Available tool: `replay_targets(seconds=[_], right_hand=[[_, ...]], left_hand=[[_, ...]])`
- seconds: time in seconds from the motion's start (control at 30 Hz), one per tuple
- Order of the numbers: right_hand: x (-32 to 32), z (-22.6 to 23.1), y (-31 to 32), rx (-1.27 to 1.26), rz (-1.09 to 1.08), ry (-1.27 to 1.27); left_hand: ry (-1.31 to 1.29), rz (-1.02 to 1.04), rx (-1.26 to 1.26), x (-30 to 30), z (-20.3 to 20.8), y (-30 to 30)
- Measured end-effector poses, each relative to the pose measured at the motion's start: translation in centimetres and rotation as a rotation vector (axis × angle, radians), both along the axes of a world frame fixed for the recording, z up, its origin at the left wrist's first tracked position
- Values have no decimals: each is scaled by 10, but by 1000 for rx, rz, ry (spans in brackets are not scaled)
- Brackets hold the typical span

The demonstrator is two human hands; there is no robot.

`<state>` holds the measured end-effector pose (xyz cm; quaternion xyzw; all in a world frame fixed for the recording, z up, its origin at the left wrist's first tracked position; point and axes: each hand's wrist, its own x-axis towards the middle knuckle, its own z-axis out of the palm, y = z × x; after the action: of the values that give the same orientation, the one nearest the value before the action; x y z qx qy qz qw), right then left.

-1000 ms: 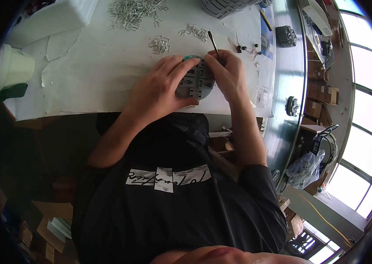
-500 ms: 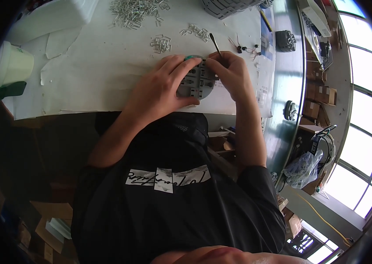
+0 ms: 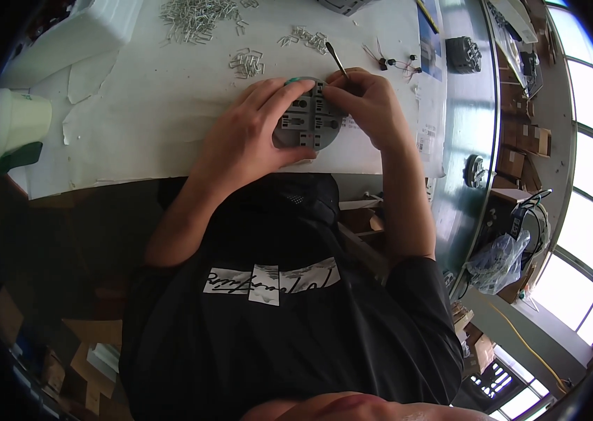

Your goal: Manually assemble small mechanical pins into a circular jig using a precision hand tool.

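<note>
A round grey plastic part (image 3: 298, 121) with slots and raised ribs lies near the front edge of the table. My left hand (image 3: 248, 133) curves round its left side, thumb at the near edge and fingertips at the far edge beside a bit of green. My right hand (image 3: 368, 105) is closed on a slim dark tool (image 3: 337, 60), whose thin end sticks up and away from me. The tool's other end is hidden by my fingers, which meet the part's far right side. Small U-shaped metal pieces (image 3: 247, 64) lie just beyond my left hand.
Farther off are a big heap of metal pieces (image 3: 200, 19) and a smaller pile (image 3: 302, 37). Small wired components (image 3: 383, 63) lie to the right. A white bin (image 3: 89, 49) and a pale tub (image 3: 26, 116) stand left. A dark ribbed block (image 3: 463, 55) sits at far right.
The whole view has shifted slightly. The round part appears turned or tilted a little, and more of its face shows. Both hands keep their grip, and the tool leans slightly more to the left.
</note>
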<state>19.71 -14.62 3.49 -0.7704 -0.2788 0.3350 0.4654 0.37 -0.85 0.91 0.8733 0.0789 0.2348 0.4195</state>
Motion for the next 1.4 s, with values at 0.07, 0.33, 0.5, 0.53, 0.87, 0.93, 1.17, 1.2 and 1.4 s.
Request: replay_targets(seconds=[0.07, 0.33, 0.5, 0.53, 0.87, 0.93, 1.17, 1.2, 1.4], right_hand=[[1, -1, 0, -66, 13, -65], [4, 5, -1, -45, -29, 92], [-8, 20, -20, 123, -207, 79], [-6, 15, -27, 205, -243, 202], [1, -21, -51, 566, -322, 569], [1, -21, -51, 575, -323, 575], [1, -20, -51, 598, -332, 592], [3, -22, -52, 601, -301, 593], [0, -17, -48, 696, -323, 565]], left_hand=[[8, -7, 4, 1, 0, 1], [-60, -29, 0, 4, 2, 6], [-235, 123, 100, 4, 5, 17], [-229, 117, 111, 6, 9, 15], [121, -54, 263, 49, 38, 8], [144, -60, 292, 53, 43, 8], [342, -63, 285, 63, 47, 10], [345, -66, 290, 63, 48, 12], [265, -74, 625, 69, 71, 10]])
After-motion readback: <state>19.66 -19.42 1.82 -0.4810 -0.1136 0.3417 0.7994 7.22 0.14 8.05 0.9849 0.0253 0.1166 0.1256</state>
